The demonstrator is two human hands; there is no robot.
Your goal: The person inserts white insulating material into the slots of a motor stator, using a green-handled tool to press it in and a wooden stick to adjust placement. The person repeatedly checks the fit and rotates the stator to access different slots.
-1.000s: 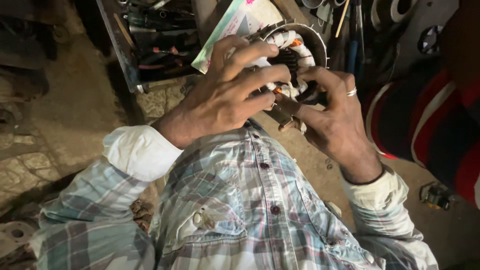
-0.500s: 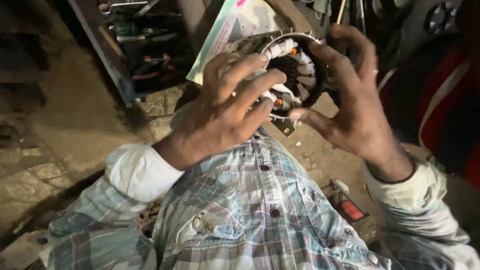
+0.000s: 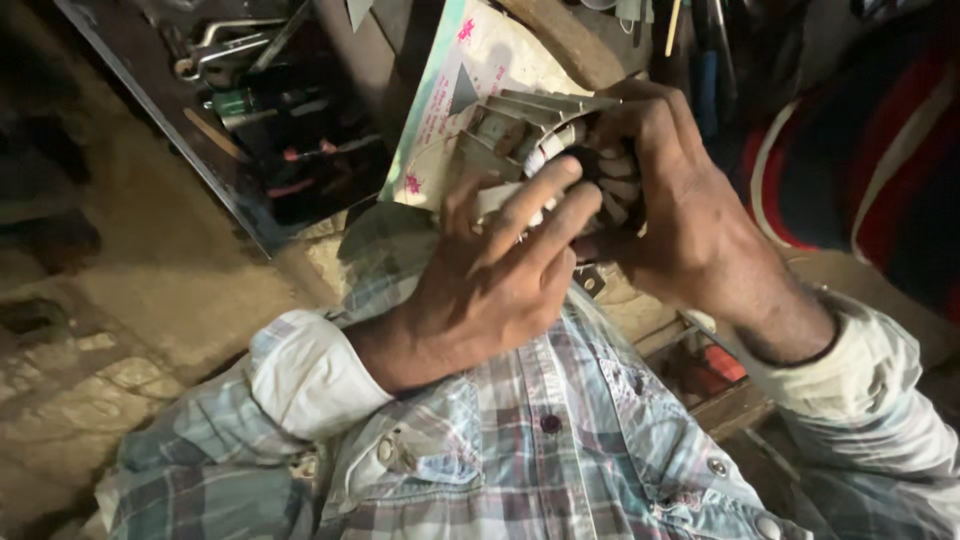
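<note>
Head view: your left hand (image 3: 490,290) presses spread fingers across the round wound motor part (image 3: 560,150), held at chest height; your right hand (image 3: 680,220) cups its far rim, fingers curled. Keep both grips firm; avoid crushing the windings.

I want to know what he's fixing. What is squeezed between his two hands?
In the head view, a round metal motor part with wound coils sits between the left hand and the right hand; both grip it.
</note>
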